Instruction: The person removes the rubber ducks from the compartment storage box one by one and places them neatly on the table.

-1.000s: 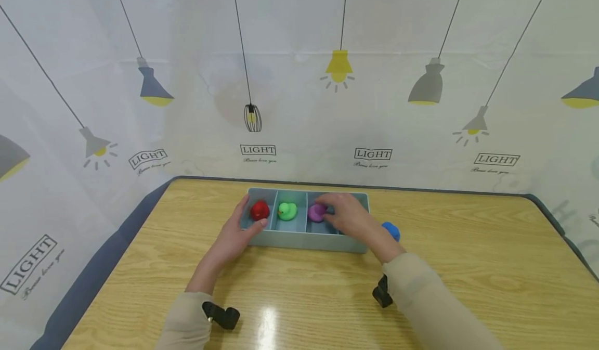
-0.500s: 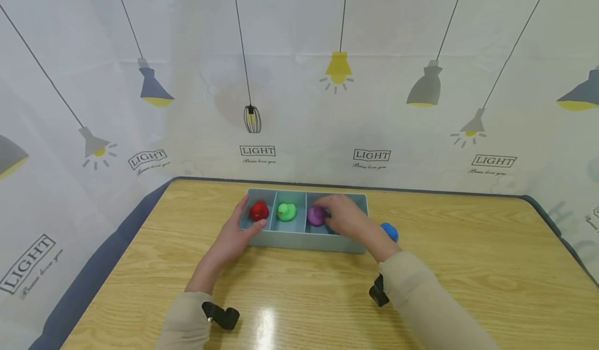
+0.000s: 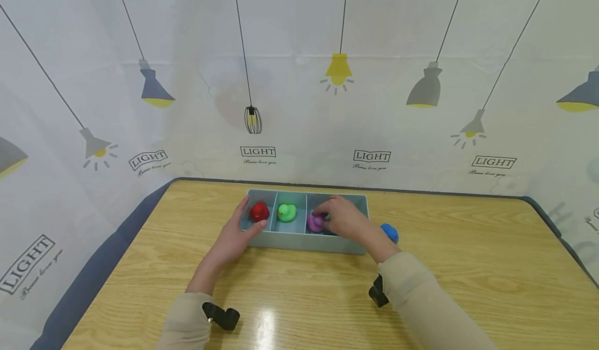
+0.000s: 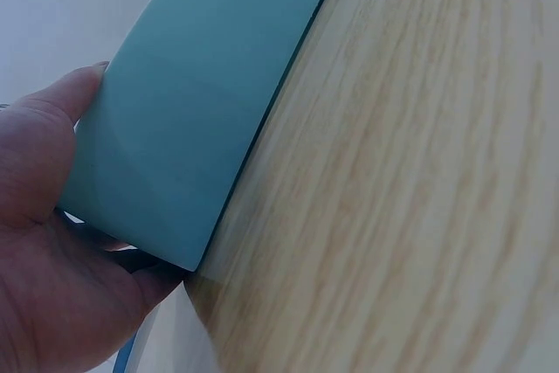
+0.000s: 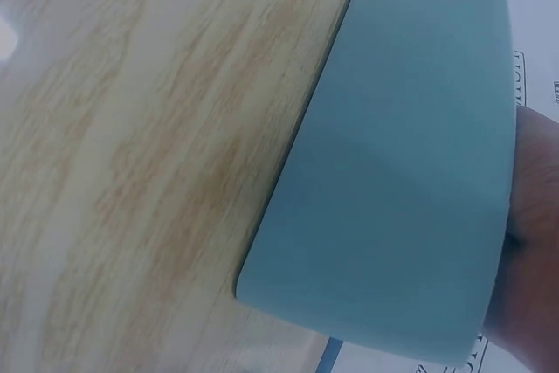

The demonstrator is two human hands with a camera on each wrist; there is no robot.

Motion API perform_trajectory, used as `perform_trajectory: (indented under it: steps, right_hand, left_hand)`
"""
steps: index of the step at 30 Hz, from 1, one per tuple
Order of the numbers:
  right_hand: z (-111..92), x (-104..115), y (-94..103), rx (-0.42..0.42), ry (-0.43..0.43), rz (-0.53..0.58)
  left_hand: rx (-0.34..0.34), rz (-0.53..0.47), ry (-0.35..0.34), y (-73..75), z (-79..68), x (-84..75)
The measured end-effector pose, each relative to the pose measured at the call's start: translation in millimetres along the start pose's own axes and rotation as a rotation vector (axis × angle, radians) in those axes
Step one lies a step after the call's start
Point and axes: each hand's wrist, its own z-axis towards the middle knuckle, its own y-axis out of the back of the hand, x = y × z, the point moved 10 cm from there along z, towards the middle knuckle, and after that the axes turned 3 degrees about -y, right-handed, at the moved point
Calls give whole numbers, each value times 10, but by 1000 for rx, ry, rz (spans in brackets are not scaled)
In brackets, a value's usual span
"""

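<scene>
A long grey-blue divided box (image 3: 306,241) stands on the table, and its front wall fills much of both wrist views. My left hand (image 3: 234,238) grips its left end, thumb (image 4: 74,93) at the front rim. Inside, a red toy duck (image 3: 259,212) lies in the leftmost compartment and a green toy duck (image 3: 287,213) in the one beside it. Between the fingers of my right hand (image 3: 348,219) is a purple toy duck (image 3: 315,224), low in the third compartment. That hand covers much of the box's right end; in the right wrist view the wall hides its fingers.
Just right of the box lies a blue rounded toy (image 3: 389,233), partly behind the right forearm. The wooden table (image 3: 299,298) extends in front and to both sides. A curtain (image 3: 299,105) printed with lamps hangs close behind the table's far edge.
My right hand has shifted the purple duck slightly towards the near wall of its compartment. The left hand has kept its grip on the box.
</scene>
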Motion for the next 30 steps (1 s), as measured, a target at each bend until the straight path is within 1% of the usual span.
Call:
perform_trajectory:
  steps: [4, 8, 12, 16, 20, 23, 27, 30]
  right_hand:
    - [-13, 17, 8, 3, -3, -15]
    - [-35, 15, 18, 10, -23, -2]
    - [-65, -20, 31, 1, -62, 38]
    - [-92, -44, 85, -25, -97, 106]
    - [-145, -25, 248, -70, -108, 185]
    - [-221, 4, 434, -132, -83, 221]
    - [-374, -13, 686, -223, -41, 233]
    - [-510, -102, 836, -265, -54, 237]
  left_hand:
    - [0, -3, -2, -4, -8, -7]
    - [0, -3, -3, -7, -15, -16]
    - [2, -1, -5, -11, -16, -22]
    - [4, -4, -7, -6, -6, -14]
    - [1, -6, -10, 6, 13, 3]
    - [2, -6, -10, 7, 22, 14]
    - [7, -4, -7, -1, 18, 19]
    - [8, -3, -8, -5, 9, 18]
